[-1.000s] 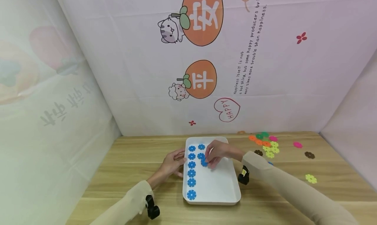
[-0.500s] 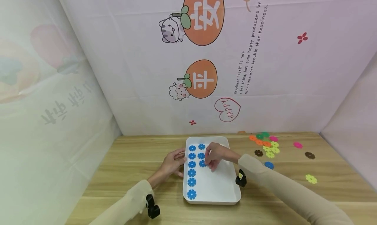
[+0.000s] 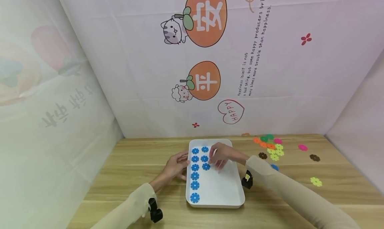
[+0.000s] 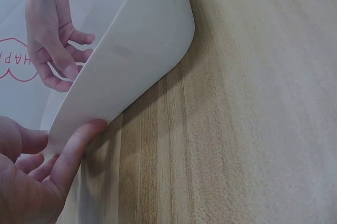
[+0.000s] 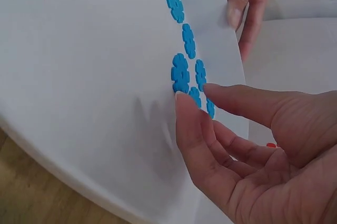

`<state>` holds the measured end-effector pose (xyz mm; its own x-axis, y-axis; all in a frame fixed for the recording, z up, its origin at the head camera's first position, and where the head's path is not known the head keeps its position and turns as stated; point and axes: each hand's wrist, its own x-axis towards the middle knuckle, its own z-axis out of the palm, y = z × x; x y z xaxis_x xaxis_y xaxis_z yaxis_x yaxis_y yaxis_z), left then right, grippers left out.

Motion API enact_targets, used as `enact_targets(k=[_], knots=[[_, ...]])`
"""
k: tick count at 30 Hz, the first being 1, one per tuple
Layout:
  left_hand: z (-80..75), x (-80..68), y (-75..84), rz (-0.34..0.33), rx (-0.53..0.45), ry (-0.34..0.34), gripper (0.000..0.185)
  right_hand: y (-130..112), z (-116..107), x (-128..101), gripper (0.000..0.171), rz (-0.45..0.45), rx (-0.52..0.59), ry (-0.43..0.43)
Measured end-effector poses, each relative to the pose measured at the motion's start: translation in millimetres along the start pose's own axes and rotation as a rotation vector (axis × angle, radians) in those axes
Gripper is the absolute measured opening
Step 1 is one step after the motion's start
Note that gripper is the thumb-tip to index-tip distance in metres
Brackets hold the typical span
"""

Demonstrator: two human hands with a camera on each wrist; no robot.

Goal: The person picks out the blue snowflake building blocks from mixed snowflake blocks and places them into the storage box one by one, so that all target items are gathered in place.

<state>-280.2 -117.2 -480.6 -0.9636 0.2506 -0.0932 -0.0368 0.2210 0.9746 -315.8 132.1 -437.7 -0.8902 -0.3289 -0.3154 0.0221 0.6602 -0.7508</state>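
Observation:
Blue notched plastic discs lie flat in a white tray, with a full column along its left side. A second column beside it ends in a blue disc next to my right hand. In the right wrist view, the fingers and thumb of that hand are spread apart with nothing between them. One fingertip appears at the edge of the nearest disc; contact is hard to tell. My left hand holds the tray's left wall, one fingertip over the rim and another digit against the outside.
Loose discs in orange, green, pink, yellow and brown lie on the wooden table right of the tray. A blue disc is partly behind my right sleeve. A printed cloth wall rises behind the table.
My right hand has let go of the blue disc, which shifted slightly left into the second column. The fingers have since drawn slightly away from it. The left hand stays put.

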Motion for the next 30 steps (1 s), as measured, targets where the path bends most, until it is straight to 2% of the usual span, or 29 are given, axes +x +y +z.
enact_targets(k=[3,7,13,20,24,30], knots=[[-0.3,0.0,-0.1,0.006,0.001,-0.001,0.052,4,-5,0,0.021,-0.019,0.016,0.0],[-0.7,-0.5,0.3,0.005,0.003,-0.005,0.052,8,-18,-4,0.022,-0.05,0.041,-0.046],[-0.4,-0.4,0.2,0.003,-0.006,-0.006,0.053,18,-42,-13,0.019,-0.063,0.004,-0.174],[-0.1,-0.2,0.7,-0.007,-0.02,-0.01,0.054,50,-82,-33,0.026,-0.103,0.031,-0.332],[-0.5,-1.3,1.0,-0.016,-0.032,-0.017,0.053,68,-107,-48,0.023,-0.092,-0.011,-0.299],[-1.0,-0.8,0.8,-0.013,-0.03,-0.017,0.053,86,-135,-68,0.019,0.007,-0.221,-0.184]])
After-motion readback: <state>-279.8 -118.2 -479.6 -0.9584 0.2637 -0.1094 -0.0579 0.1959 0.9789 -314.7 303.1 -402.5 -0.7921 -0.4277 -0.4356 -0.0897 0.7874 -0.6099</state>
